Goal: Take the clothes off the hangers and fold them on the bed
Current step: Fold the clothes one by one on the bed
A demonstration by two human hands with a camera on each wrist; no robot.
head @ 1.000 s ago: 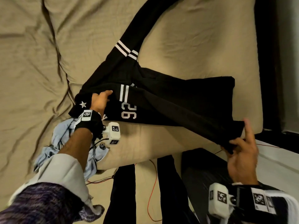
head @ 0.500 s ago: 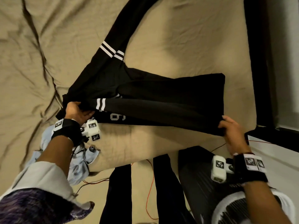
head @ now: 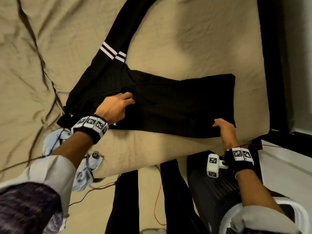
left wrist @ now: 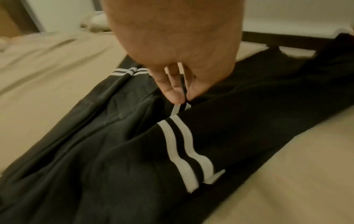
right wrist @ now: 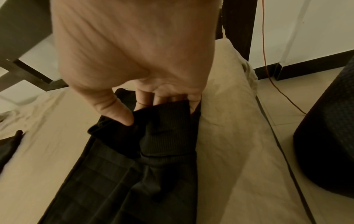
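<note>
The near sleeve (head: 168,114) now lies folded across the black sweatshirt (head: 194,92); the left hand (head: 114,107) sits further in, covering the white number

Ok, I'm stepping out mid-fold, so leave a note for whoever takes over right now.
Left hand: pinching the black striped top near its middle.
Right hand: fingers gripping a ribbed cuff at the bed's near edge.
The top lies on the bed, near sleeve laid across the body, far sleeve stretched out unfolded.
A light blue garment sits crumpled at the bed's near edge.
Left: fold in the far sleeve, finish the fold, then the blue one.
</note>
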